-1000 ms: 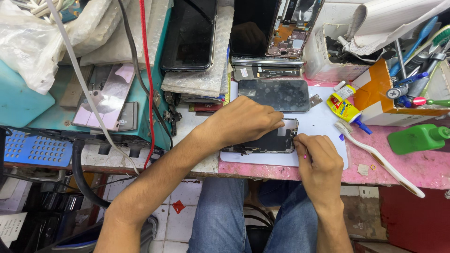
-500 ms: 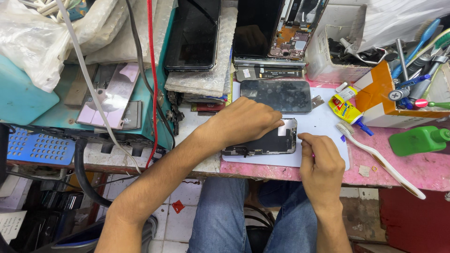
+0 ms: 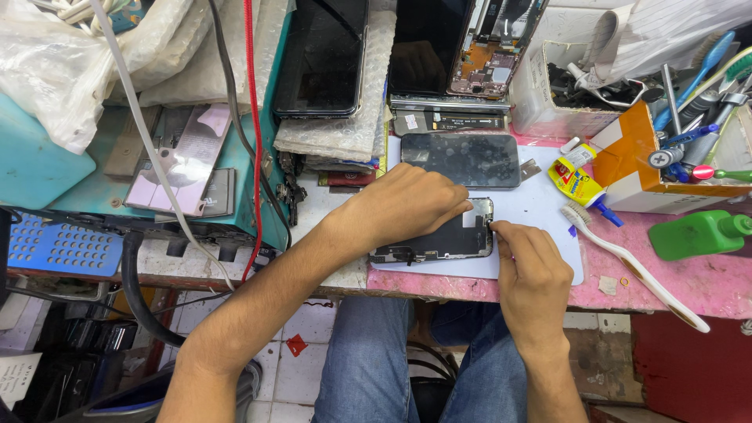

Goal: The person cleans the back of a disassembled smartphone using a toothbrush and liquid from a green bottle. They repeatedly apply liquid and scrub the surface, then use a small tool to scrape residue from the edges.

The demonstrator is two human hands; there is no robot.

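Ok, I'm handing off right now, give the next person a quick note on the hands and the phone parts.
Left hand lies flat on the opened phone panel, pinning it to the white mat. Right hand pinches at the panel's right edge; any tool in its fingers is too small to tell. A second dark screen lies just behind. Glue tube and white toothbrush sit to the right. Panel is open; how far the work has got cannot be told.

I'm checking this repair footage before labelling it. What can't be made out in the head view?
- Whatever the right hand pinches at the phone's corner: too small, hidden by the fingertips.
- The phone's left half: covered by the left hand.
- The upper phones: cut off by the top edge.
- Contents of the tool box: crowded, partly cut off at the right edge.
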